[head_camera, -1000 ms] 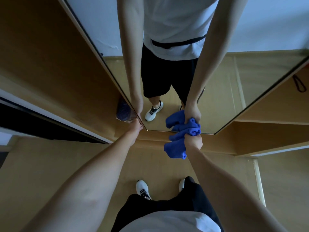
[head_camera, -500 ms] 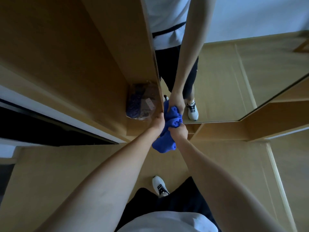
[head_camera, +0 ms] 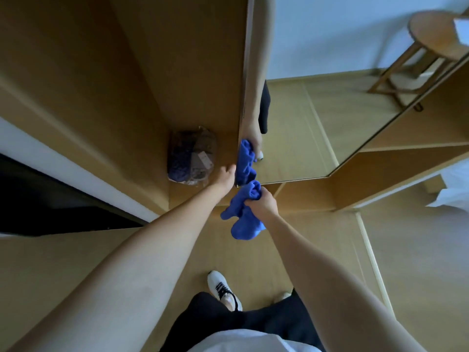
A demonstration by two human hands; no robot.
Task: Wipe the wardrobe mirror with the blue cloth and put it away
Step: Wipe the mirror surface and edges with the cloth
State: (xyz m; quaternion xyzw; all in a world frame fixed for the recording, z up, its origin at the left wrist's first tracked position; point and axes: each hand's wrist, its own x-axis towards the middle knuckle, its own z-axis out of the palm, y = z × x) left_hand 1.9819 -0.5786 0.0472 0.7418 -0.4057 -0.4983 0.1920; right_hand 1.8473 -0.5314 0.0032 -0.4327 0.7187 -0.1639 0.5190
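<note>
The wardrobe mirror (head_camera: 299,128) is on a door swung open, its left edge facing me. My right hand (head_camera: 261,201) grips the bunched blue cloth (head_camera: 245,214) just below the mirror's lower left corner; the cloth hangs down under my fist. Its reflection shows in the glass above. My left hand (head_camera: 225,174) holds the door's left edge near the bottom, fingers hidden behind it.
Inside the wardrobe a clear bag of dark clothes (head_camera: 191,156) lies on the bottom shelf. Open wooden shelves (head_camera: 396,171) stand at the right. A round wooden stool (head_camera: 431,44) appears in the mirror. A white bed corner (head_camera: 454,191) is far right. Wooden floor lies below.
The mirror door has swung further open to the right, revealing more of the wardrobe interior. My right hand with the cloth has dropped off the glass to just below its corner.
</note>
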